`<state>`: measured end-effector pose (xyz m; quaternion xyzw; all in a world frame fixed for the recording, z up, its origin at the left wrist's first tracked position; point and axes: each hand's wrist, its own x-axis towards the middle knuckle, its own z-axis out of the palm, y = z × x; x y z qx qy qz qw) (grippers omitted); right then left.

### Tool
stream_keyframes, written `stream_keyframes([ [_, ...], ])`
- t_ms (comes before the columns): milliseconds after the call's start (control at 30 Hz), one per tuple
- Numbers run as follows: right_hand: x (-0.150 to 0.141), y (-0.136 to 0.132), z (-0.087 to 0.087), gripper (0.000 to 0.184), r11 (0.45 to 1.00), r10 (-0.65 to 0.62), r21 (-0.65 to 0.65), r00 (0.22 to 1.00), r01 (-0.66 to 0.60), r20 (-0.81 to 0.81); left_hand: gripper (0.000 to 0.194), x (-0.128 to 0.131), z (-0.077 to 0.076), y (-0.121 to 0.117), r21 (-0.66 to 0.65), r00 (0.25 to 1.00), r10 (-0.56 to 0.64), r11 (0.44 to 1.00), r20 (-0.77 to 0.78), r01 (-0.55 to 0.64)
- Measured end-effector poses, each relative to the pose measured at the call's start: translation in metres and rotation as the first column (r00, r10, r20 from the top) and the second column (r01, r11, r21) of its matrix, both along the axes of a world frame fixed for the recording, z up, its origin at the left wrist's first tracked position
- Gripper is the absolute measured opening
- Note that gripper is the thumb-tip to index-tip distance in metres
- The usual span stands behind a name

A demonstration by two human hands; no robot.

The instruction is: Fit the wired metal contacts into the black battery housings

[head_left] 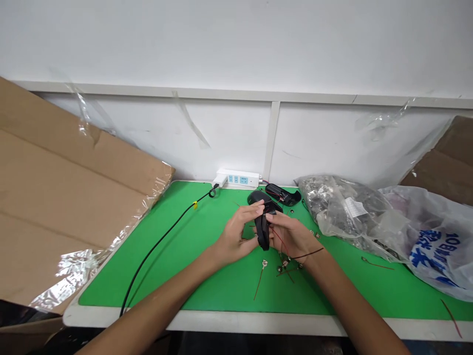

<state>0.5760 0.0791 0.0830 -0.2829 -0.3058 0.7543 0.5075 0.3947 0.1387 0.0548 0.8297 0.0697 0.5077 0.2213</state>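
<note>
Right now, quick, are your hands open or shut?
Left hand: closed, holding the black plastic piece.
Right hand: closed, holding the same piece.

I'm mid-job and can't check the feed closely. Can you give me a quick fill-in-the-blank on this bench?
The left hand and right hand hold a black plastic casing above the ____ mat.
The white power strip has ____ sockets.
The black cable carries a small ____ tag.
The clear plastic bag lies to the ____ of the hands.

Missing words: green; blue; yellow; right.
</note>
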Motion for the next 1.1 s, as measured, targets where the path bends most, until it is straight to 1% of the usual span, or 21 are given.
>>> stream_keyframes([
  [67,0.002,0.0,0.001,0.038,1.0,0.012,0.012,1.0,-0.012,-0.005,0.07,0.001,0.003,0.0,-0.002,1.0,0.019,1.0,-0.013,-0.019],
  [200,0.001,0.001,0.003,0.03,0.999,-0.042,0.022,0.998,0.043,-0.038,0.063,-0.001,0.013,-0.003,0.023,0.991,0.117,0.993,-0.072,-0.115],
  [333,-0.002,-0.001,0.009,0.037,1.0,-0.015,-0.024,0.995,0.013,-0.103,0.049,-0.007,0.021,-0.006,0.056,0.97,0.174,0.984,-0.168,-0.167],
  [500,-0.005,-0.003,0.009,0.035,0.998,-0.032,-0.061,0.992,0.024,-0.121,0.046,-0.01,0.026,-0.008,0.035,0.956,0.189,0.982,-0.222,-0.186],
  [600,-0.005,-0.002,0.008,0.038,0.997,-0.046,-0.065,0.993,0.039,-0.109,0.046,-0.009,0.026,-0.006,0.001,0.949,0.209,0.977,-0.235,-0.215],
  [733,-0.004,-0.002,0.009,0.041,0.997,-0.042,-0.065,0.992,0.034,-0.123,0.049,-0.007,0.023,-0.001,-0.034,0.951,0.171,0.982,-0.258,-0.185],
  [833,-0.003,-0.002,0.009,0.042,0.997,-0.059,-0.063,0.994,0.053,-0.092,0.046,-0.005,0.022,0.002,-0.04,0.953,0.155,0.984,-0.26,-0.171],
  [967,-0.004,0.0,0.008,0.041,0.994,-0.101,-0.039,0.992,0.099,-0.075,0.043,-0.001,0.027,0.003,-0.026,0.955,0.149,0.987,-0.258,-0.161],
  [1100,-0.003,0.001,0.007,0.041,0.996,-0.076,-0.043,0.995,0.073,-0.067,0.039,0.002,0.033,0.001,-0.049,0.944,0.159,0.982,-0.288,-0.18],
])
